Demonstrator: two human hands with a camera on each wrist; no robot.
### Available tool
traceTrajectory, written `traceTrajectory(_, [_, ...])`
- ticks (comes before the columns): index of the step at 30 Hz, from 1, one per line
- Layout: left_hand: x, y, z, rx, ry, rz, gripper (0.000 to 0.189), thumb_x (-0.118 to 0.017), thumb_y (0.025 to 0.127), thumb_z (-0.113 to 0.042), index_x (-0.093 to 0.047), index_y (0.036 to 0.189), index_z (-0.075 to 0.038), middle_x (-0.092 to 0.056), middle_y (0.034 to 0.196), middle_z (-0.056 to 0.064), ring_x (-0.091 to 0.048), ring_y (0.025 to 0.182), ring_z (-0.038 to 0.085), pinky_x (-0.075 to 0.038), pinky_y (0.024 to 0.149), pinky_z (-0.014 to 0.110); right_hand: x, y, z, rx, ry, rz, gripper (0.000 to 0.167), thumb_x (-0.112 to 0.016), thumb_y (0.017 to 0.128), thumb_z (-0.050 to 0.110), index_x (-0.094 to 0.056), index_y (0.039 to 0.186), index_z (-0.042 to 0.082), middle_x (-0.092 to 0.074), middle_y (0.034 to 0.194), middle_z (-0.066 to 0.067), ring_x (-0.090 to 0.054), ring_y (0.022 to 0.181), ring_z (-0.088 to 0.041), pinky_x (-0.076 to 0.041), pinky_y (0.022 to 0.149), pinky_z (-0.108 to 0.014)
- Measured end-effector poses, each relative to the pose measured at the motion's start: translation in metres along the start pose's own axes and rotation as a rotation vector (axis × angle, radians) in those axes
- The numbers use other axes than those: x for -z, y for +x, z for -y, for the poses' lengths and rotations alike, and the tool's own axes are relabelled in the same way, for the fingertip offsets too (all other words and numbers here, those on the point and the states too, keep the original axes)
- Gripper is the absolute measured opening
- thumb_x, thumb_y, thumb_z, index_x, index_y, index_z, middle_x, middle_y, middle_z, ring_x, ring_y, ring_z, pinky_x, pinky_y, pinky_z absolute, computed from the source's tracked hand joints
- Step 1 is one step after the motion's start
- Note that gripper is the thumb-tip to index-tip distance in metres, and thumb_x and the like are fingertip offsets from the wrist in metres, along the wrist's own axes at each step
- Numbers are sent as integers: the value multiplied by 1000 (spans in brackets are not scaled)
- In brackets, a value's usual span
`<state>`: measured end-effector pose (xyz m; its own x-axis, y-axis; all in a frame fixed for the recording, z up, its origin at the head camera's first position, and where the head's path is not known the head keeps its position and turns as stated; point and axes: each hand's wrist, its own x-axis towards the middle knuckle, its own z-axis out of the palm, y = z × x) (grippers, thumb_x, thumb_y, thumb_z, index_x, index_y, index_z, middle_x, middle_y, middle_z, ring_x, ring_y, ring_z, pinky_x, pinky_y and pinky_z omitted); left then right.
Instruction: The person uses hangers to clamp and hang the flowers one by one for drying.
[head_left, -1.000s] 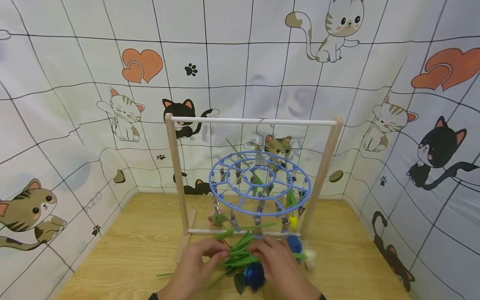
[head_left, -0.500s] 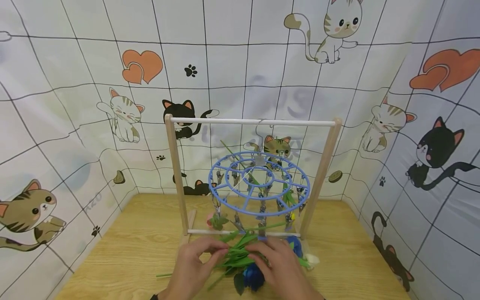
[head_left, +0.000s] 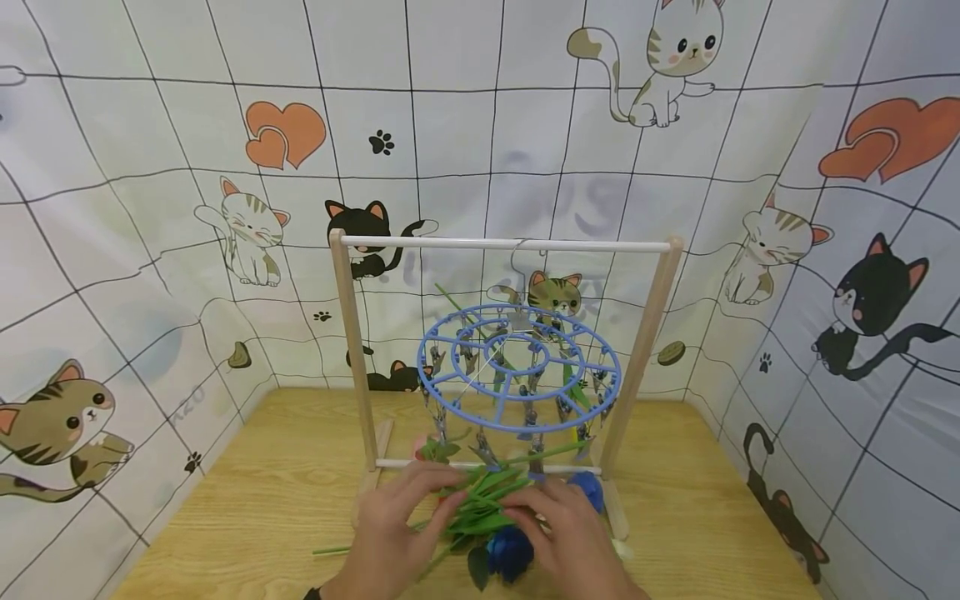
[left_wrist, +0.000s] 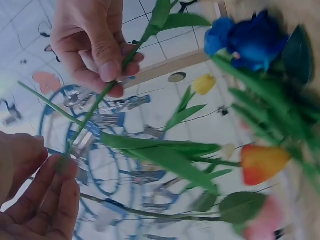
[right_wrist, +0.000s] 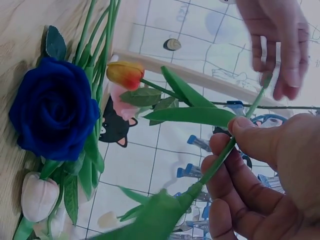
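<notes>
A green flower stem (right_wrist: 215, 167) with long leaves is pinched by my right hand (right_wrist: 270, 185), thumb against fingers. Its thin end reaches the fingertips of my left hand (left_wrist: 37, 195), which touch it with the thumb standing apart. Its bloom is hard to make out. In the head view, both hands hover over a pile of green stems and leaves (head_left: 480, 521); a blue rose (head_left: 510, 552) lies between them. Behind hangs a round blue clip hanger (head_left: 495, 427) with metal clips. An orange tulip (left_wrist: 262, 162), a yellow tulip (left_wrist: 203, 84) and a pink flower (left_wrist: 265, 217) hang under it.
A wooden frame (head_left: 352, 358) with a white top rail (head_left: 450, 242) carries the hanger behind the hands. Another blue flower (head_left: 588, 490) lies near its right foot. A loose stem (head_left: 332, 551) sticks out left on the wooden table (head_left: 262, 475). A cat-print cloth (head_left: 465, 125) encloses the back and sides.
The left thumb and finger have spread apart at the stem's end. The white bloom beside the right hand has shifted nearer to me, partly behind that hand. The clip hanger has turned a little.
</notes>
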<state>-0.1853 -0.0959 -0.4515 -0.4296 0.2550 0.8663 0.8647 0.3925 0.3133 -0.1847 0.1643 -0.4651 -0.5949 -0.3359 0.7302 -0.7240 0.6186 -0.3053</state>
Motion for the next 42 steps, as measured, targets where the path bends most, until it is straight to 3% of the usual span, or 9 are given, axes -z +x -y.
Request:
traceTrajectory(2, [-2, 7, -5, -91, 75, -7, 19, -81, 112, -11, -81, 131, -10, -83, 126, 6, -84, 109, 21, -66, 99, 18, 1, -1, -2, 3, 19, 1, 31, -98, 92, 8, -87, 110, 31, -79, 96, 18, -67, 82, 4, -53, 68, -20])
traceTrajectory(5, [-5, 17, -15, -207, 179, 17, 30, -66, 121, -24, -78, 142, -6, -79, 139, 9, -81, 121, 25, -64, 109, 22, 3, -2, -6, 14, 41, 2, 30, -97, 92, 5, -87, 110, 28, -80, 98, 16, -71, 84, 1, -58, 68, -21])
traceTrajectory(10, [-11, 31, -31, -285, 319, 117, 50, -53, 125, -33, -61, 164, -1, -68, 163, 14, -70, 147, 32, -53, 131, 30, 6, -2, -9, 23, 48, 1, 32, -97, 92, 3, -87, 110, 28, -82, 100, 15, -74, 87, -1, -62, 71, -23])
traceTrajectory(16, [-14, 39, -37, -258, 424, 161, 58, -47, 127, -37, -51, 172, -1, -61, 173, 15, -62, 159, 35, -34, 145, 32, 8, -5, -12, 20, 31, -3, 32, -97, 92, 4, -86, 109, 28, -76, 94, 17, -64, 81, 7, -52, 67, -17])
traceTrajectory(20, [-12, 41, -35, -251, 468, 148, 54, -44, 127, -35, -54, 170, -3, -63, 171, 13, -64, 156, 34, -40, 143, 36, 10, -8, -15, 5, 8, -11, 35, -98, 91, 4, -85, 109, 31, -74, 95, 20, -61, 82, 7, -51, 67, -17])
traceTrajectory(31, [-6, 42, -32, -204, 486, 108, 51, -42, 128, -34, -60, 165, -5, -68, 164, 12, -66, 152, 33, -58, 126, 45, 23, -8, -16, -63, -14, -43, 43, -95, 90, -4, -83, 107, 33, -81, 107, 21, -77, 97, -3, -67, 83, -25])
traceTrajectory(38, [0, 40, -27, -117, 434, 100, 51, -43, 128, -36, -62, 164, -5, -67, 166, 14, -63, 155, 36, -30, 146, 28, 30, -9, -17, -103, 13, -74, 51, -92, 88, -15, -80, 109, 30, -82, 107, 16, -76, 97, 0, -65, 83, -20])
traceTrajectory(40, [2, 39, -25, -107, 444, 86, 51, -44, 128, -36, -64, 163, -5, -67, 166, 15, -64, 154, 36, -34, 144, 28, 31, -9, -17, -109, 23, -78, 50, -92, 88, -15, -80, 110, 29, -82, 108, 16, -76, 96, 1, -66, 82, -19])
traceTrajectory(42, [3, 38, -23, -100, 463, 76, 51, -44, 128, -37, -65, 161, -5, -67, 165, 15, -65, 153, 36, -47, 137, 33, 32, -9, -16, -113, 30, -89, 50, -92, 88, -14, -80, 112, 28, -81, 108, 17, -75, 95, 2, -64, 82, -17])
